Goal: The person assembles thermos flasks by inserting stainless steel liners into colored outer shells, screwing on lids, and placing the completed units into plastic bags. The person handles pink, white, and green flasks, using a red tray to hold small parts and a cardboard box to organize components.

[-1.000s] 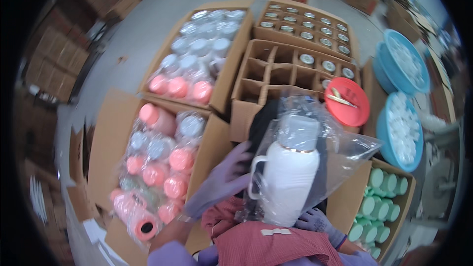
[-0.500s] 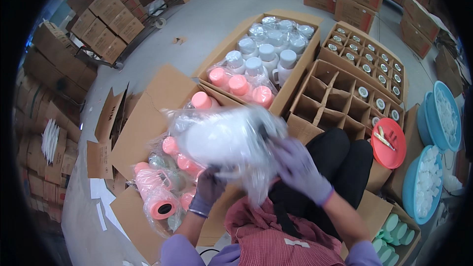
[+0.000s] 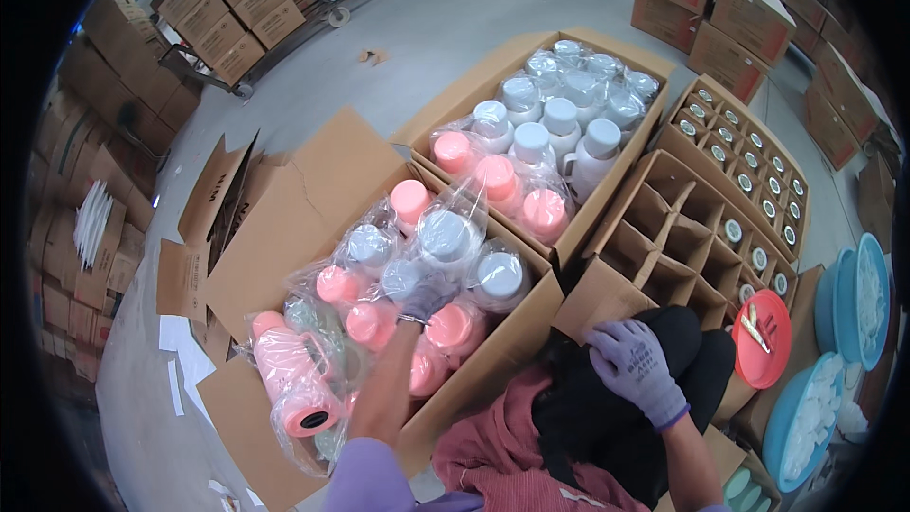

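Observation:
My left hand (image 3: 428,297), in a grey glove, is down among bagged vacuum flasks in the open carton (image 3: 502,349). Its fingers close against the side of a flask with a pale blue-grey cap (image 3: 445,233), wrapped in clear plastic that peaks above it. Pink-capped flasks (image 3: 370,324) and other pale-capped ones (image 3: 500,275) surround that hand. One pink flask (image 3: 284,356) lies tilted in its bag at the carton's left. My right hand (image 3: 637,370), gloved in light purple, rests over my knee beside a cardboard flap (image 3: 602,301). Its fingers are loosely bent, with nothing visible in them.
Behind stands a second carton (image 3: 569,256) of bagged flasks. To the right are a divided carton (image 3: 664,228) and another holding silver-topped items (image 3: 744,156). A red dish (image 3: 770,360) with small tools and blue basins (image 3: 791,446) stand far right. Stacked boxes (image 3: 232,0) fill the back.
The bagged flask has gone from above my lap into the near carton, upright among the others. My right hand has let go and moved right to my knee. The view has shifted slightly.

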Available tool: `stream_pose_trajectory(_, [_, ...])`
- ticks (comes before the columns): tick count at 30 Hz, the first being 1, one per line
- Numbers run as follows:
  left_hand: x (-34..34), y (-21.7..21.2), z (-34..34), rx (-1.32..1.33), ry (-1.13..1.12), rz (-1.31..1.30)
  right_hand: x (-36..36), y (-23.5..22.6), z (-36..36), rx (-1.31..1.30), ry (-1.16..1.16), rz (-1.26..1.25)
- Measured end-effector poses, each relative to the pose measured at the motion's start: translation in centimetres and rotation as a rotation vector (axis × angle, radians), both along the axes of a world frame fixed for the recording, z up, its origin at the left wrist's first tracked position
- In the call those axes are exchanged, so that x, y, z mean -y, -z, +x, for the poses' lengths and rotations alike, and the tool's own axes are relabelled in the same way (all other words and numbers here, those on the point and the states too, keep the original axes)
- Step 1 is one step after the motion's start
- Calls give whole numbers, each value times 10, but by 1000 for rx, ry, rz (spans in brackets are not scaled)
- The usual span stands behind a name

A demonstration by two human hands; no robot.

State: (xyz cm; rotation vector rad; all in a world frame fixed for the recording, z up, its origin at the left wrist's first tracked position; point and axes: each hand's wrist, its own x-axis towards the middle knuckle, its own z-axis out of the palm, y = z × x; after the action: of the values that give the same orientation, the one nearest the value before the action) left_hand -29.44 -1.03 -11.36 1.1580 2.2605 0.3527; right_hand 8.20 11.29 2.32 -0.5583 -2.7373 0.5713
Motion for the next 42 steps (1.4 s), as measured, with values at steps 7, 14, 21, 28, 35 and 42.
stream_pose_trajectory(7, [-66,-84,-129,-351,-228,402,5,0,-20,127,-20,114])
stream_pose_trajectory(14, [-104,-23,-159,-415,-130,-259,-1,1,-28,185,-31,116])
stream_pose_trajectory(21, [-60,-178,-97,-828,130,137,-15,-4,-37,-107,37,-236])
stream_pose_trajectory(28, [16,-300,59,-840,170,913,-39,-21,-83,-647,372,-1060])
stream_pose_trajectory(35, [38,-194,193,258,-35,966,-68,-62,41,-1359,451,-1272])
stream_pose_trajectory(42, [25,-195,251,724,410,198,-53,-100,196,-1200,313,-485])
